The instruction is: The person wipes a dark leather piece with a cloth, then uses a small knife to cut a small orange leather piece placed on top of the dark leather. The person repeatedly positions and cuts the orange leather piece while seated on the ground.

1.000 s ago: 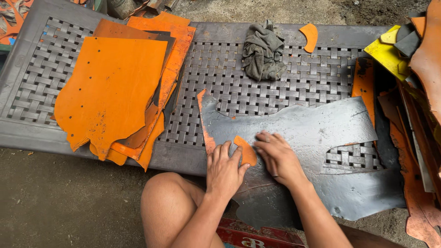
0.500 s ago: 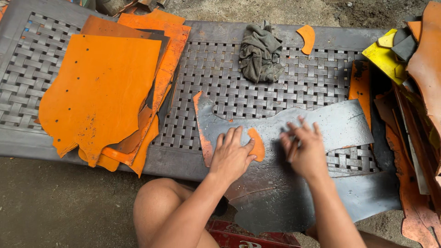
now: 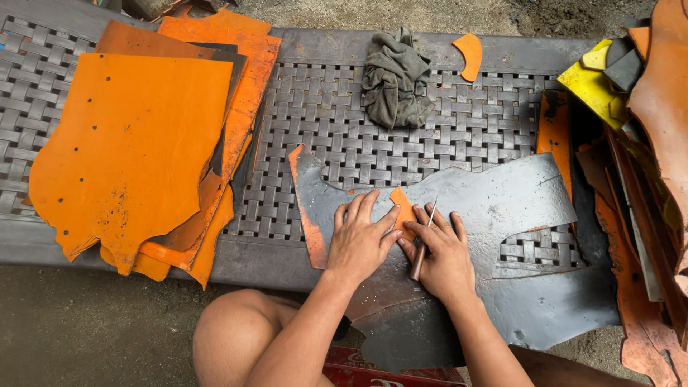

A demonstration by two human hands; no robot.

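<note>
A grey woven-strap bench point(image 3: 459, 136) stretches across the view, set over bare dirt ground, and I look down at it from above with my knee showing below its edge. Spread on the bench in front of me is a large dark grey leather sheet point(image 3: 494, 208), its near part hanging over the bench edge. My left hand point(image 3: 360, 240) lies flat on that sheet, fingers spread, pressing down a small orange pattern piece point(image 3: 403, 209) with the fingertips. My right hand point(image 3: 446, 252) rests just beside it, closed around a thin pointed tool with a wooden handle point(image 3: 423, 240), whose metal tip touches the sheet at the right edge of the orange piece. To my left sits a stack of big orange leather sheets point(image 3: 136, 143), dotted with small holes. A crumpled grey-green rag point(image 3: 395, 82) lies at the far side, with a small curved orange offcut point(image 3: 469, 54) near it. Yellow, grey and orange-brown leather scraps point(image 3: 631, 93) pile up at my right.
</note>
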